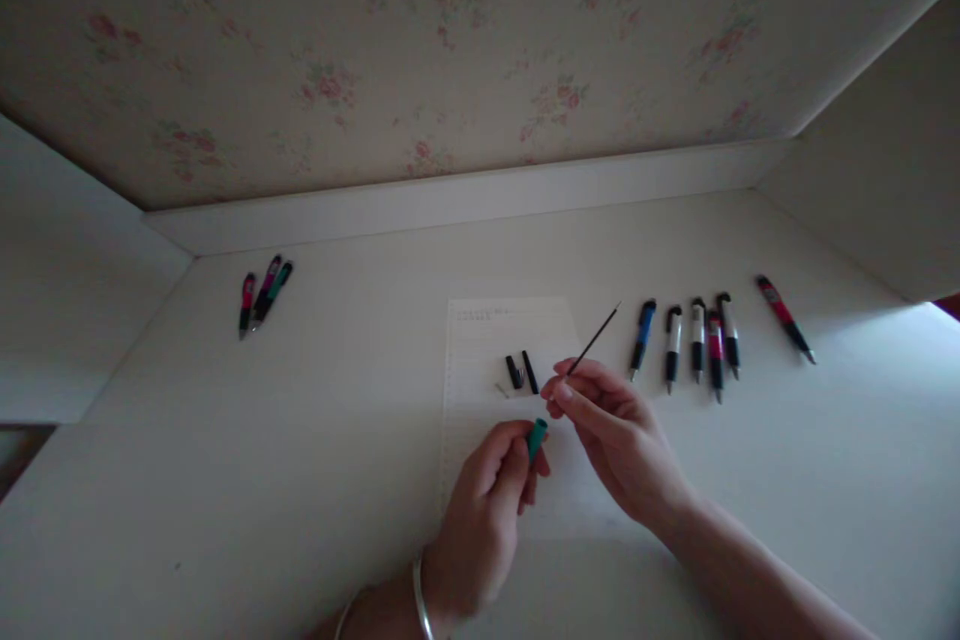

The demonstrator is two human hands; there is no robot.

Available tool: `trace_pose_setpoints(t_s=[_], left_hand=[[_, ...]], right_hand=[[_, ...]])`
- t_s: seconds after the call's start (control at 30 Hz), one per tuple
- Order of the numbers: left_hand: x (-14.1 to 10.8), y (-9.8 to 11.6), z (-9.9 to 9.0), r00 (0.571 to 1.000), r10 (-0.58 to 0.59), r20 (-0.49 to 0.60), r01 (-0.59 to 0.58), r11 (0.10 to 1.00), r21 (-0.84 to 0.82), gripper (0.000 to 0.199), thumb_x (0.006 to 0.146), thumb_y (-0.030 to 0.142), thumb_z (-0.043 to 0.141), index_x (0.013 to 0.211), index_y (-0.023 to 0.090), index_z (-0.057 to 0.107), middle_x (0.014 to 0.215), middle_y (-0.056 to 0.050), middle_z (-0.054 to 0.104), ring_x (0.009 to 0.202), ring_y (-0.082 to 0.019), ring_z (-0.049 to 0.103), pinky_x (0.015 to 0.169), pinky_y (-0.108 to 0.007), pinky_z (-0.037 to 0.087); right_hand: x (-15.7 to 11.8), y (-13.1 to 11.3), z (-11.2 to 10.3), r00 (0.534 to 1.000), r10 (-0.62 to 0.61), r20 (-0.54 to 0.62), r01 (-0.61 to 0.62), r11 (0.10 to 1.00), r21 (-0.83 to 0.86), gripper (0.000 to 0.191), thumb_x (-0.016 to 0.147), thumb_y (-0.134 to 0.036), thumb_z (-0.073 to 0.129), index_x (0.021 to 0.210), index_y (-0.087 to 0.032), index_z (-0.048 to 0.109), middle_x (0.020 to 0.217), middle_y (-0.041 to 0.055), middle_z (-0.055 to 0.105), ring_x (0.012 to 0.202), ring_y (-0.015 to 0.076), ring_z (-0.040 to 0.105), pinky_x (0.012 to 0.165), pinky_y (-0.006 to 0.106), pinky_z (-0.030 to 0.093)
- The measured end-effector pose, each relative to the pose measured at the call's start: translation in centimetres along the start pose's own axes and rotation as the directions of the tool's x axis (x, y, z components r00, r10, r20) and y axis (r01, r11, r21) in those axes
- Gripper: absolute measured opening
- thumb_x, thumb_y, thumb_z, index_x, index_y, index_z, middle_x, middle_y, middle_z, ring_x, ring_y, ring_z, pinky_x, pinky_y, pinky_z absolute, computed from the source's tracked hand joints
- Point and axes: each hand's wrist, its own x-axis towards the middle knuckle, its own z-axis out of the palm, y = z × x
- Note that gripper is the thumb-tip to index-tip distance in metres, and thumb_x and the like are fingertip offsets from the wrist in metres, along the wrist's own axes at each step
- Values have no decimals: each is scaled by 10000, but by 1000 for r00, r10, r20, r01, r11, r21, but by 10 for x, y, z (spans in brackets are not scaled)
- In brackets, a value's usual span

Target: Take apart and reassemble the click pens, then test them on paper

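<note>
The left hand (480,520) grips a green pen barrel (537,437), its open end up; the right hand (622,435) pinches a thin dark refill (592,341). Beyond them, small black pen parts (514,372) lie on a lined sheet (474,345). Three pens (267,288) lie to the left on the white desk (187,440), six pens (698,340) to the right.

Dim, greyish light, a bright patch at the far right edge, the pale bench (337,410) dull and greyer toward the lower left, wallpaper (255,10) in shade, wide-angle stretching toward the borders, faint writing (484,312) on the paper (474,370) too soft to read
</note>
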Motion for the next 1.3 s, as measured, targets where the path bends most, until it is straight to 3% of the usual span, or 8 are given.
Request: trace_pose_setpoints(t_s=[0.1, 0.23, 0.63, 1.1, 1.3], left_hand=[[6, -2, -3, 997, -68, 38, 73, 984, -160, 361, 1026, 462, 448, 1040, 151, 629, 776, -11, 544, 619, -113, 420, 567, -248, 347], [10, -5, -8, 997, -63, 44, 72, 972, -222, 374, 1011, 488, 480, 1027, 153, 645, 739, 5, 510, 613, -109, 407, 562, -248, 325], [7, -9, -9, 998, -54, 22, 57, 978, -201, 360, 1013, 477, 485, 1060, 154, 635, 749, 1, 517, 619, -114, 418, 557, -246, 335], [8, -7, -9, 997, -59, 52, 68, 980, -187, 341, 1010, 458, 494, 1022, 152, 643, 725, 11, 491, 604, -113, 399, 541, -248, 315], [8, -5, -9, 997, -34, 69, 45, 985, -169, 327, 1020, 439, 476, 966, 155, 629, 727, 11, 488, 617, -116, 401, 559, -252, 324]], right_hand=[[-2, 0, 1, 996, -3, 89, 2, 1000, 9, 158, 786, -290, 845, 891, -248, 735, 793, -8, 767, 722, 108, 651, 728, 218, 510], [-4, 2, 1, 986, 25, 166, -18, 999, -46, 110, 818, -285, 817, 892, -231, 755, 830, 7, 782, 763, 121, 687, 753, 233, 524], [-3, -1, 1, 986, 22, 166, 13, 978, -206, 120, 837, -322, 770, 850, -203, 778, 801, 27, 761, 770, 158, 674, 746, 267, 519], [-5, -3, -2, 946, 110, 306, -34, 970, -242, 153, 896, -312, 695, 917, -180, 770, 728, 19, 735, 678, 163, 680, 724, 292, 523], [-5, -1, -5, 943, 76, 325, 27, 953, -301, 298, 946, -429, 634, 963, -155, 752, 762, 51, 729, 714, 192, 683, 741, 336, 526]])
